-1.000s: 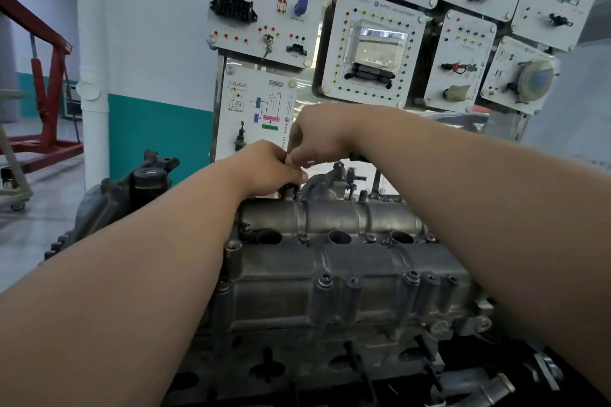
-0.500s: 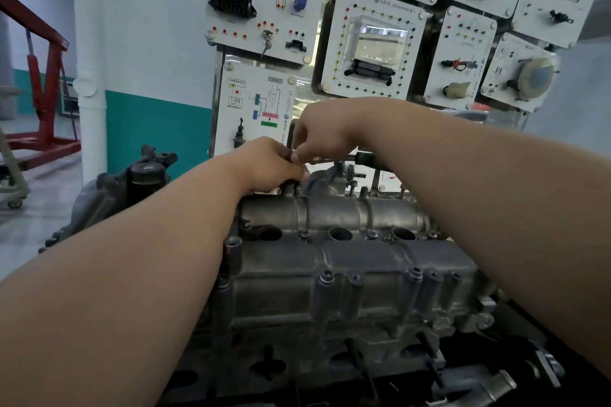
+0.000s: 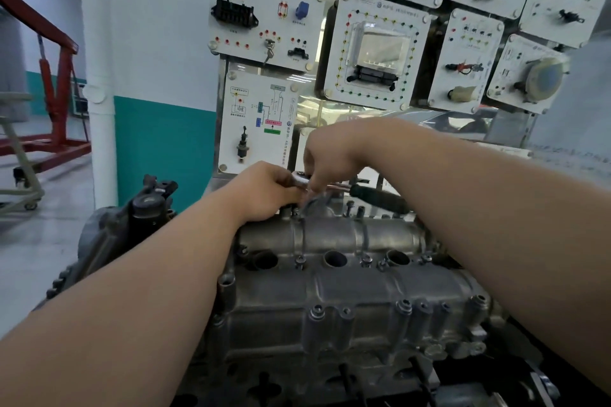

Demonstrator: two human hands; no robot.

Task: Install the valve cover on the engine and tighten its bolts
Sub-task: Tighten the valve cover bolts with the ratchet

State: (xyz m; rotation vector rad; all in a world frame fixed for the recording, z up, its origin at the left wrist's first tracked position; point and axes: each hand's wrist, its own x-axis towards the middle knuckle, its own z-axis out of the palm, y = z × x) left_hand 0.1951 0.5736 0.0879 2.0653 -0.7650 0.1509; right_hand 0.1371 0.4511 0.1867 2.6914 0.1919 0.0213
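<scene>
Red hoist [image 3: 56, 92] far left. L hand [image 3: 261, 190] clenched round ratchet [image 3: 377, 197] head, at far-left edge of valve cover [image 3: 330, 291], which sits on engine [image 3: 281, 360]. R hand [image 3: 334, 155] touching it, fingertips pinching ratchet by the head. Black handle points right. Test panels [image 3: 377, 49] on far wall.

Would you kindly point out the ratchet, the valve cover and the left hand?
ratchet [image 3: 380, 199]: head view, on its black handle.
valve cover [image 3: 330, 236]: head view, on its rounded far ridge.
left hand [image 3: 261, 192]: head view, on the back of the hand.
</scene>
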